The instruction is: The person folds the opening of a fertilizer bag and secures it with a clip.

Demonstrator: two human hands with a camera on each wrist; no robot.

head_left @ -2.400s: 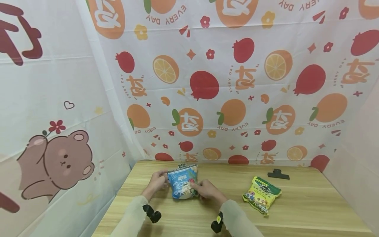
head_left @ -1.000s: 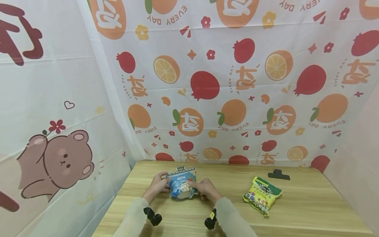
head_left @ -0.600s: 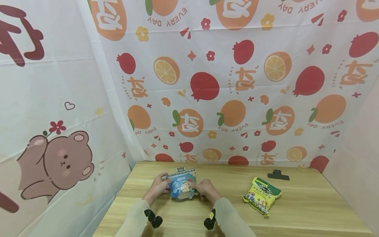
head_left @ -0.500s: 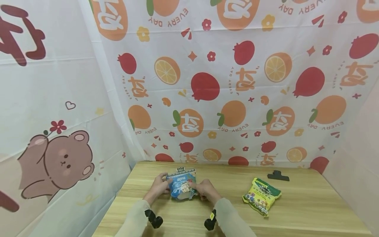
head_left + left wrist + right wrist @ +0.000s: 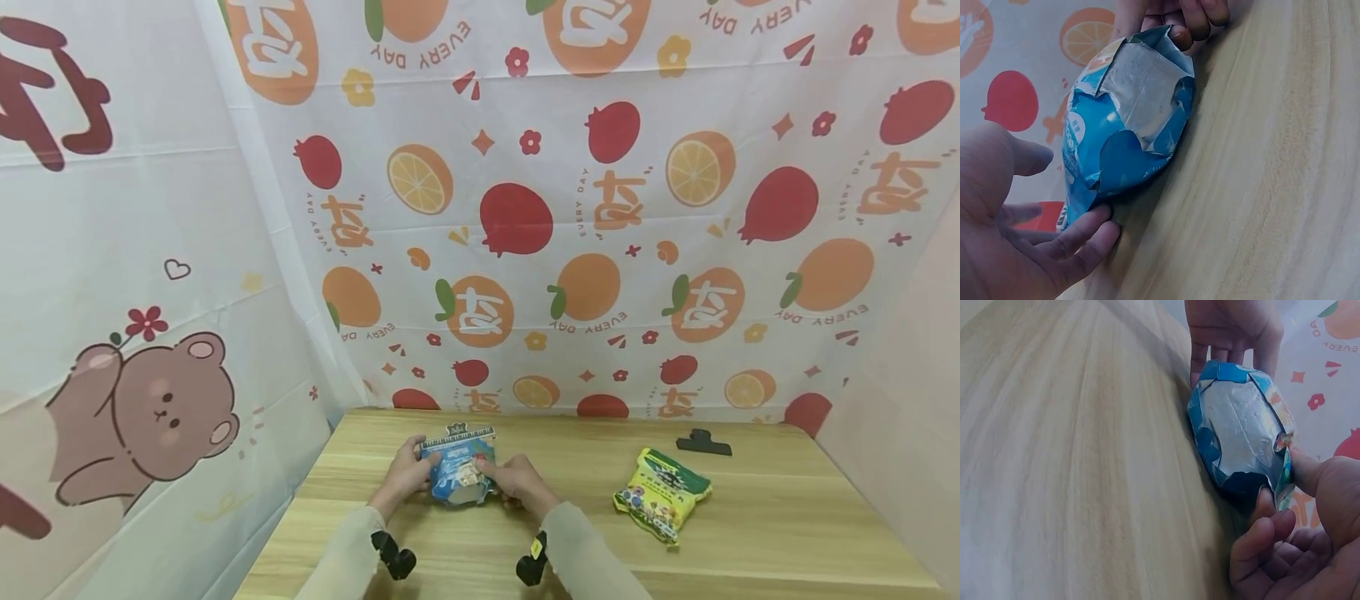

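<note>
A blue snack bag stands on the wooden table between my two hands, its silver, folded bottom end turned toward me. Along its top edge sits a wide clip patterned like piano keys. My right hand pinches the bag's right side between thumb and fingers, as the right wrist view shows. At the bag's left side is my left hand. In the left wrist view its nearly straight fingers touch the bag near the clip end, while the thumb appears slightly apart from it.
A yellow and green snack bag lies on the table to the right. Behind it is a black wide clip. Fruit-print cloth hangs along the back edge, and a bear-print cloth covers the left side.
Since the oldest frame, the blue bag has tipped so its bottom end shows. My left hand has shifted slightly inward, its thumb now over the bag's front in the head view.
</note>
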